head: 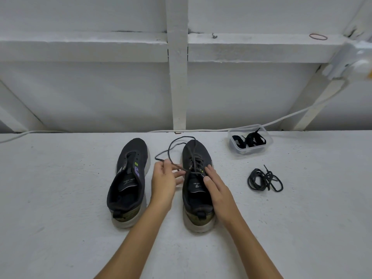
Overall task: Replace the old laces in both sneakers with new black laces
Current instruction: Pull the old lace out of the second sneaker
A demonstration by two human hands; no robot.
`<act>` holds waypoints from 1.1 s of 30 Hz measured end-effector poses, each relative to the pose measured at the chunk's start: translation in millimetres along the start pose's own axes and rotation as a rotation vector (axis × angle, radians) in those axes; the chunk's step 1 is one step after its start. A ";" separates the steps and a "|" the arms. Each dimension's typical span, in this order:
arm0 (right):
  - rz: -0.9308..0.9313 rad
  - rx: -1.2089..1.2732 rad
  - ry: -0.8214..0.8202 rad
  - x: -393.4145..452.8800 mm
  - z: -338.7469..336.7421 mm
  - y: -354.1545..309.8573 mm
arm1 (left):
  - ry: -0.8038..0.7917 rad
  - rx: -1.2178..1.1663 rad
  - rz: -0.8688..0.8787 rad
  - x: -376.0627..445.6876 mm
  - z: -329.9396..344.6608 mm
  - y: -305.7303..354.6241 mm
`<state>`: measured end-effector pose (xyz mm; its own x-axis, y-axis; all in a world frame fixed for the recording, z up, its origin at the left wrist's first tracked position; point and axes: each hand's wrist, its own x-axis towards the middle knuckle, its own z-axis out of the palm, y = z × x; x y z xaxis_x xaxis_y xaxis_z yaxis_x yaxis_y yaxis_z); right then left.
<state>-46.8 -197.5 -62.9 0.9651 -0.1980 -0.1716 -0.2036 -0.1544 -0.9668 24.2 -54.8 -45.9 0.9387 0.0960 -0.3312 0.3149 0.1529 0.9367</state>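
Looking down from the head camera, the person faced two dark sneakers standing side by side on a white painted surface [60, 198], toes pointing away toward a white framed wall. The left sneaker [128, 180] had bare eyelets and an open tongue, with no lace in it. The right sneaker [196, 184] carried a thin dark lace [177, 147] threaded across its eyelets, with a loose end looping out past the toe and curving back to the left.

The left hand [164, 183] sat in the gap between the two shoes, its thumb and fingers pinched on the loose lace end just beside the right sneaker's inner edge. The right hand [215, 184] lay over the outer side of the right sneaker, fingers fairly straight and spread, the fingertips pressing on the upper near the top eyelets and the thumb resting by the tongue; it held nothing.

To the right of the shoes, well apart from them, a coil of thin dark lace [264, 180] lay in a tangled heap on the surface. Farther back, near the wall, a clear plastic tub [233, 150] held flat black laces [250, 139], one tip sticking up over its rim. A white cable [291, 116] ran along the foot of the wall behind the tub and climbed to a white fitting at the upper right. A thin rubber band [318, 36] rested on the horizontal ledge of the wall frame.
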 end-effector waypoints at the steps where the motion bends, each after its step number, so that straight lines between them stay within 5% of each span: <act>1: 0.001 0.000 0.000 0.0 0.1 -0.4 | -0.105 0.088 -0.014 -1.3 -1.1 -1.0; 3: 0.004 0.001 0.000 0.0 0.2 -0.9 | -0.291 0.269 0.038 -2.4 -5.0 -2.2; 8: 0.021 0.016 -0.005 -0.7 0.0 -1.2 | -0.076 -0.047 -0.018 4.1 -7.1 4.0; 17: -0.033 -0.104 0.032 10.3 -17.2 -13.5 | -0.313 0.396 0.182 -14.6 -15.3 -7.1; 27: -0.046 -0.433 -0.025 32.8 -27.6 -30.7 | -0.197 0.531 0.448 -30.5 -11.1 -17.2; 33: 0.005 -0.344 -0.142 34.3 -37.9 -29.2 | -0.164 0.502 0.418 -33.0 -9.9 -15.9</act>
<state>-14.0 -236.5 -33.4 0.9724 -0.0666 -0.2238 -0.2282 -0.4750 -0.8499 -13.2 -50.7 -51.0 0.9925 -0.1089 0.0552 -0.0897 -0.3438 0.9347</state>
